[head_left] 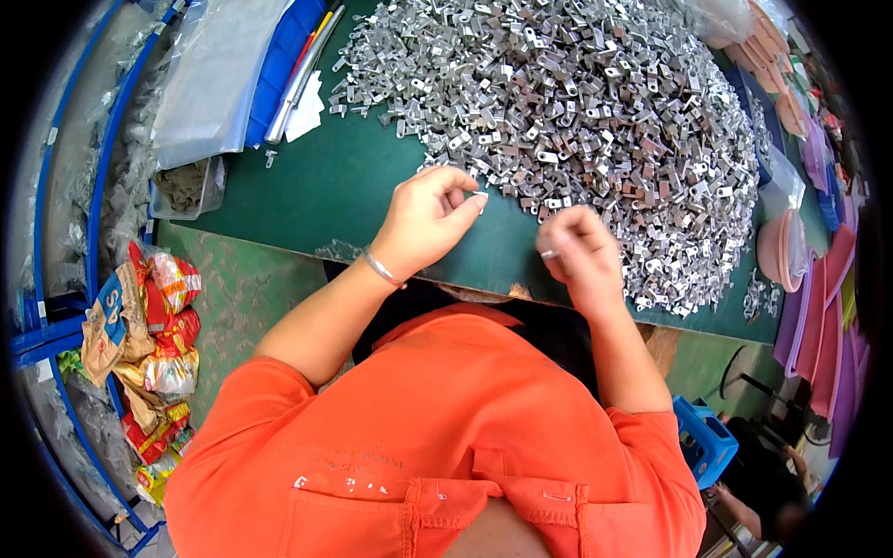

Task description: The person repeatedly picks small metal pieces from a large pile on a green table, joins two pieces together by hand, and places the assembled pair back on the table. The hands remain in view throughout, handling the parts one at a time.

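A broad heap of small silvery metal brackets (567, 102), many with a round hole, covers much of the green table (307, 191). At the heap's near edge my left hand (428, 221) pinches one small metal bracket (481, 198) between thumb and forefinger. My right hand (584, 259) is closed beside the heap's near side, its fingers curled and slightly blurred. A small shiny spot shows at its fingers; whether that is a bracket or a ring I cannot tell.
A blue tray (279, 70) with clear plastic bags (209, 88) stands at the far left, beside rod-like tools (307, 74). Near it is a clear tub (191, 189) with a grey cloth. Pink containers (781, 249) line the right. A blue stool (704, 442) and another person (767, 474) are lower right.
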The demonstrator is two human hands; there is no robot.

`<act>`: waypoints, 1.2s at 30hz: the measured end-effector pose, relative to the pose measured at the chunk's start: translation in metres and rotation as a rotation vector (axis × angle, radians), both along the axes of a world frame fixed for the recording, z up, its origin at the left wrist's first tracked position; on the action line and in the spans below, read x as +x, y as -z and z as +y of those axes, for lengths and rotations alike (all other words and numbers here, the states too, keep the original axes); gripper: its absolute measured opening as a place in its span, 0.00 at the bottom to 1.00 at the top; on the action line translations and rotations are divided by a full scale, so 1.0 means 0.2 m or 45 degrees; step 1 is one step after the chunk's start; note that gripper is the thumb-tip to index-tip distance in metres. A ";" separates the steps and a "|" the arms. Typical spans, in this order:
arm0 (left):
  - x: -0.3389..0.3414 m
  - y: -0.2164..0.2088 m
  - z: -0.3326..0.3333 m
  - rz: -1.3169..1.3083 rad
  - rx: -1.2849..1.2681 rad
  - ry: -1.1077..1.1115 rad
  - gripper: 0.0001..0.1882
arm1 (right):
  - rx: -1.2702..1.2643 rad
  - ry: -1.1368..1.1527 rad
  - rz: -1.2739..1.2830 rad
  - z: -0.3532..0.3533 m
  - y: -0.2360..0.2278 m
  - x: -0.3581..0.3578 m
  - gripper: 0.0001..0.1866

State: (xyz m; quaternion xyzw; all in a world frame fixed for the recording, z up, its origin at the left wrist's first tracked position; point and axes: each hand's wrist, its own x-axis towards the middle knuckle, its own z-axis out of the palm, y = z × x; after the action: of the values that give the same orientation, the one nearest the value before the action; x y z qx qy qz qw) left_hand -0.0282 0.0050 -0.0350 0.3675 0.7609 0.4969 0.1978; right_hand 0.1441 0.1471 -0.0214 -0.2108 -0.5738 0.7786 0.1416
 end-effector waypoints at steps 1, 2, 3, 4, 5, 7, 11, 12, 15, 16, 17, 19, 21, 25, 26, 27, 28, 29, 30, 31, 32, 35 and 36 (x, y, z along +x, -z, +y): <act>-0.01 0.01 0.01 0.187 -0.036 0.044 0.09 | -0.405 0.078 0.161 0.02 -0.03 0.00 0.04; 0.00 0.02 0.02 0.366 -0.068 0.091 0.09 | -0.439 0.086 0.161 0.07 -0.05 0.03 0.06; 0.01 0.02 0.02 0.545 -0.098 0.140 0.09 | -0.472 0.095 0.162 0.10 -0.07 0.05 0.08; 0.03 0.04 0.03 0.621 -0.065 0.135 0.10 | -0.214 0.159 0.021 0.11 -0.07 0.07 0.08; 0.04 0.04 0.03 0.585 -0.046 0.160 0.09 | 0.052 0.153 -0.211 0.12 -0.08 0.10 0.09; 0.04 0.06 0.02 0.513 -0.009 0.208 0.09 | 1.025 0.020 -0.258 0.09 -0.07 0.12 0.08; 0.05 -0.06 0.01 -0.915 -0.003 0.188 0.07 | 1.560 -0.059 -0.463 -0.04 -0.02 0.14 0.09; 0.04 -0.05 -0.01 -1.058 0.137 0.210 0.06 | 1.582 -0.069 -0.445 -0.05 0.00 0.15 0.09; -0.05 -0.02 -0.07 -1.591 0.542 0.282 0.08 | 1.060 -0.081 -0.248 0.00 -0.01 0.13 0.12; -0.04 -0.03 -0.09 -1.461 0.549 0.092 0.10 | 0.595 -0.072 -0.186 0.02 0.04 0.16 0.14; -0.08 -0.04 -0.10 -1.284 0.538 0.025 0.06 | 0.001 -0.098 -0.122 0.02 -0.02 0.16 0.12; -0.17 0.02 -0.13 -0.869 0.206 -0.151 0.06 | -0.372 -0.166 0.017 0.05 -0.03 0.16 0.10; -0.19 0.05 -0.11 -0.031 -0.006 -0.217 0.06 | -0.568 -0.180 0.111 0.05 -0.01 0.14 0.09; -0.15 0.06 -0.09 0.678 -0.114 -0.121 0.16 | -0.873 -0.249 0.367 0.03 -0.02 0.00 0.07; -0.12 0.04 -0.09 0.640 -0.121 -0.110 0.16 | -0.624 -0.284 0.240 0.03 0.00 -0.03 0.03; -0.11 0.02 -0.10 0.602 -0.127 -0.099 0.16 | -0.284 -0.318 -0.079 0.03 -0.01 -0.07 0.04; -0.11 0.00 -0.11 0.477 -0.140 -0.013 0.16 | 0.331 -0.265 -0.023 -0.01 -0.01 -0.14 0.06; -0.10 -0.01 -0.13 0.333 -0.138 0.024 0.15 | 0.938 -0.193 0.037 -0.06 -0.01 -0.22 0.09; -0.09 -0.02 -0.14 0.324 -0.123 0.020 0.16 | 1.298 -0.133 0.148 -0.07 0.00 -0.28 0.15; -0.09 -0.03 -0.15 0.316 -0.109 0.017 0.17 | 1.482 -0.063 0.221 -0.10 0.02 -0.33 0.16; -0.08 -0.02 -0.15 0.417 -0.081 -0.052 0.18 | 1.636 -0.155 0.129 -0.11 0.03 -0.37 0.17; -0.06 0.01 -0.14 0.613 -0.014 -0.097 0.20 | 1.820 -0.364 -0.077 -0.13 0.03 -0.38 0.21; -0.04 0.01 -0.15 0.605 -0.005 -0.007 0.21 | 1.835 -0.426 -0.132 -0.13 0.03 -0.36 0.22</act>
State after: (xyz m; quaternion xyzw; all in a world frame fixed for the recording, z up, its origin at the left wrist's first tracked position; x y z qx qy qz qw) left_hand -0.0370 -0.0258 -0.0380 0.4717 0.7880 0.3956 0.0125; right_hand 0.0718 0.1209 -0.0268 -0.0119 -0.9730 0.2093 0.0971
